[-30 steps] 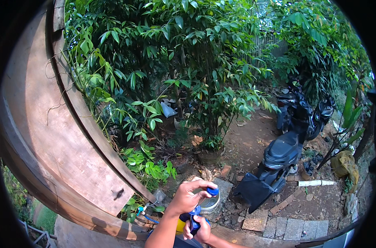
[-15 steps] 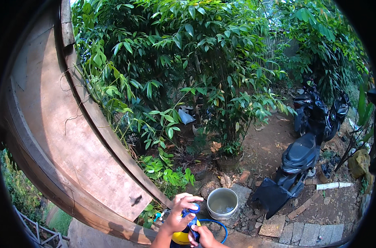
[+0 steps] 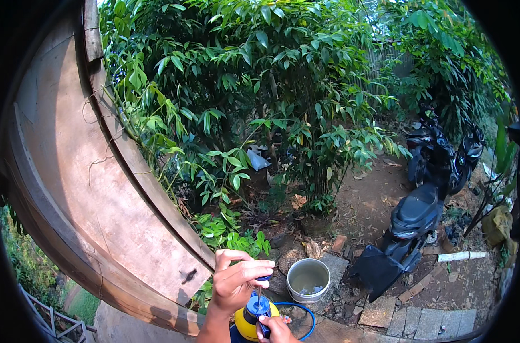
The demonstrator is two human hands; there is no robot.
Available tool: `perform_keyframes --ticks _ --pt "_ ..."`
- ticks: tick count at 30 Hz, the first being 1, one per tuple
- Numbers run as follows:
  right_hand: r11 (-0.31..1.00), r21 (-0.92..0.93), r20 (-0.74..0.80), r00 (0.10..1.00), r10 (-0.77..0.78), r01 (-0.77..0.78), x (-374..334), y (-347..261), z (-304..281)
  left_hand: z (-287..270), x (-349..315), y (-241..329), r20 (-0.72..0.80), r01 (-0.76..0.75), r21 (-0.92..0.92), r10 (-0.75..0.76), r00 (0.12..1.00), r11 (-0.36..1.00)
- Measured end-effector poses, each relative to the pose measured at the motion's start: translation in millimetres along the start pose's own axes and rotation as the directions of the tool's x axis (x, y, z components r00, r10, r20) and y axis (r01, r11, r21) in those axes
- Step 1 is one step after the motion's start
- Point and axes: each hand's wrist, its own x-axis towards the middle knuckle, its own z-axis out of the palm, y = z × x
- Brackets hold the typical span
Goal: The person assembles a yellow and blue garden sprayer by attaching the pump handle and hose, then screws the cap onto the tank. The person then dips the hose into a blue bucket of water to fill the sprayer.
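Observation:
At the lower middle is a yellow and blue pump sprayer, upright, its bottom cut off by the picture's edge. My left hand is closed over the blue pump knob, which stands raised on a thin rod above the blue collar. Fingers of my right hand wrap the sprayer's blue handle, thumb on top. A pale bucket holding cloudy water stands on the ground just beyond my hands.
A blue hose curves on the ground right of the sprayer. A wooden board wall slopes along the left. Leafy shrubs fill the back. A black motorcycle is parked at right, near flat paving slabs.
My left hand has risen with the pump knob, so the rod now shows between knob and collar. My right hand stays on the sprayer's handle.

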Motion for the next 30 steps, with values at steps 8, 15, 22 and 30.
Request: perform_keyframes --ticks 8,15,22,30 --pt "0.959 -0.283 0.083 0.996 0.018 0.007 -4.8 -8.3 -1.8 6.5 -18.3 1.3 -0.180 0.042 -0.228 -0.085 0.980 0.973" --pt "0.989 -0.140 -0.058 0.997 -0.059 0.050 0.5 -20.6 -29.8 57.6 -104.1 -3.4 0.031 0.196 -0.341 -0.198 0.980 0.919" --pt "0.997 -0.045 -0.040 0.997 -0.063 0.061 1.6 -10.3 -35.6 49.7 -95.7 -2.7 0.116 0.137 -0.133 -0.122 0.986 0.982" --pt "0.996 -0.093 0.142 0.990 -0.002 0.015 5.0 -2.3 -20.4 -5.3 5.0 6.0 -0.016 -0.116 0.251 0.124 0.992 0.961"
